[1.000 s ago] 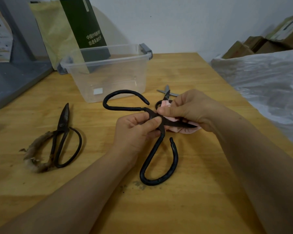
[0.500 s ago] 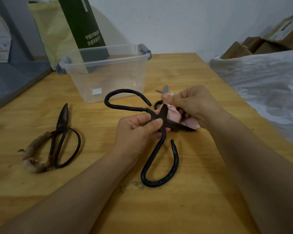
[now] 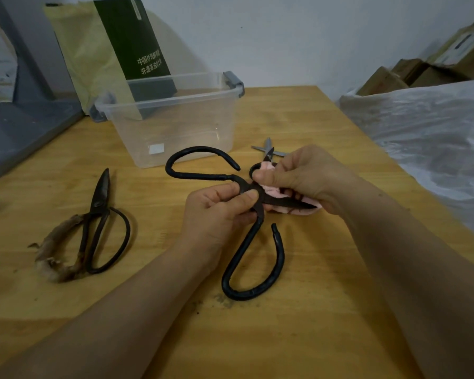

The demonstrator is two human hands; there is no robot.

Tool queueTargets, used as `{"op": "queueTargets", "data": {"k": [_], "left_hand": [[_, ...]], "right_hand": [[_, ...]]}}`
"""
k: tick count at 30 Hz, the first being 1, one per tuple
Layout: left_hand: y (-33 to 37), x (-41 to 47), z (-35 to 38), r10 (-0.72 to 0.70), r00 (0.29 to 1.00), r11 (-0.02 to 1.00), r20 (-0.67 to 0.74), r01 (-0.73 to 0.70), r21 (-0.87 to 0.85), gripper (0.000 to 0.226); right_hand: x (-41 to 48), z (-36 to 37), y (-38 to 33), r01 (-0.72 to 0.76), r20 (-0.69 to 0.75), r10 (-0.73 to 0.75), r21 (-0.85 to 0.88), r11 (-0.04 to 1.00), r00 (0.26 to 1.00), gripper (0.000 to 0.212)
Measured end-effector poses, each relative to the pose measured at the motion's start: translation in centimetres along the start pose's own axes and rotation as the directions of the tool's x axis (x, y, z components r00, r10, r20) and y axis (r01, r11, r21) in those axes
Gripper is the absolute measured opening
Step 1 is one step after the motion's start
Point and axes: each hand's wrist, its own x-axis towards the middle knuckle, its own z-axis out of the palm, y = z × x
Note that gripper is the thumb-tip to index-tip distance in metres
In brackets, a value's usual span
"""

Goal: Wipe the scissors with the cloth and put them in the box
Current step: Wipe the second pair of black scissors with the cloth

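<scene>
Head view. Item one: large black scissors (image 3: pixel 200 176), blades spread, held over the worktop (image 3: pixel 285 337), in front of the clear plastic box (image 3: pixel 175 127) and outside it. We record the left hand (image 3: pixel 219 214) pinching them at the pivot, thumb on top. The right hand (image 3: pixel 304 179) grips a pink cloth (image 3: pixel 274 191) bunched against the blades. Item two: old scissors with a frayed wrapped handle (image 3: pixel 101 222), lying flat at left. Item three: small grey scissors (image 3: pixel 268 149), partly hidden behind the right hand.

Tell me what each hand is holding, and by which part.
The left hand grips the large black scissors at the pivot; the right hand pinches the pink cloth, bunched against a blade.
</scene>
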Motion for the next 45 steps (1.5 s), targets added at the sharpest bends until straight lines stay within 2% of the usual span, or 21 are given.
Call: {"op": "queueTargets", "data": {"k": [5,10,13,15,17,19,21,24,27,29,31,34,39,42,45], "left_hand": [[0.0,-0.4,0.2,0.003,0.999,0.999,0.048,-0.005,0.048,0.016],[0.0,0.0,0.0,-0.018,1.000,1.000,-0.007,0.018,-0.022,0.013],[0.0,-0.2,0.0,-0.006,0.999,1.000,0.052,0.005,0.028,0.016],[0.0,-0.3,0.1,-0.007,0.998,0.999,0.063,0.005,0.034,0.018],[-0.1,-0.2,0.0,-0.013,0.999,1.000,0.039,0.012,0.017,0.019],[-0.1,0.0,-0.1,-0.018,1.000,1.000,0.000,0.018,-0.010,0.016],[-0.1,0.0,-0.1,-0.021,1.000,1.000,-0.014,0.021,-0.021,0.015],[0.0,0.0,0.0,-0.018,1.000,1.000,-0.016,0.018,-0.026,0.013],[0.0,0.1,-0.1,-0.014,0.999,0.999,-0.040,0.013,-0.038,0.016],[0.0,0.2,-0.2,-0.007,0.999,0.999,-0.038,0.006,-0.042,0.018],[0.0,0.1,-0.1,0.005,1.000,0.999,-0.017,-0.006,-0.041,0.014],[0.1,0.0,0.0,0.011,1.000,0.999,0.000,-0.011,-0.034,0.012],[0.1,0.1,0.0,0.006,1.000,0.999,-0.009,-0.006,-0.037,0.012],[0.1,0.1,0.0,0.000,1.000,0.999,-0.008,0.000,-0.035,0.011],[0.0,0.2,-0.1,0.000,1.000,1.000,-0.005,0.000,-0.022,0.013]], "right_hand": [[0.7,-0.3,0.0,0.088,-0.210,-0.063,0.114,0.989,0.976,0.031],[-0.2,0.0,0.0,0.022,-0.006,-0.022,-0.049,0.999,1.000,0.031],[0.4,-0.2,0.0,0.071,-0.168,-0.055,0.092,0.993,0.984,0.032],[1.0,-0.6,0.1,0.118,-0.238,-0.091,0.105,0.987,0.967,0.033],[1.2,-1.1,0.2,0.103,-0.168,-0.092,0.055,0.993,0.981,0.031],[1.0,-1.9,0.3,0.012,0.010,-0.012,0.044,0.999,1.000,0.027],[0.9,-2.9,0.6,0.001,0.128,0.001,-0.016,1.000,0.992,0.026],[1.3,-3.6,1.0,0.078,0.112,-0.066,-0.104,0.991,0.992,0.015],[1.8,-3.6,1.4,0.037,0.071,-0.035,-0.024,0.999,0.997,0.019],[2.1,-3.6,1.5,0.018,-0.011,-0.018,0.033,0.999,1.000,0.015],[2.3,-3.3,1.4,0.046,-0.077,-0.037,0.114,0.992,0.996,0.008],[2.5,-2.4,1.2,0.083,-0.103,-0.054,0.305,0.949,0.993,0.012],[2.8,-2.1,1.4,-0.049,0.078,0.001,0.627,0.777,0.997,0.019],[2.8,-2.2,1.7,-0.129,0.156,0.034,0.657,0.743,0.987,0.014],[3.0,-2.3,2.0,-0.136,0.168,0.034,0.646,0.751,0.985,0.019]]}}
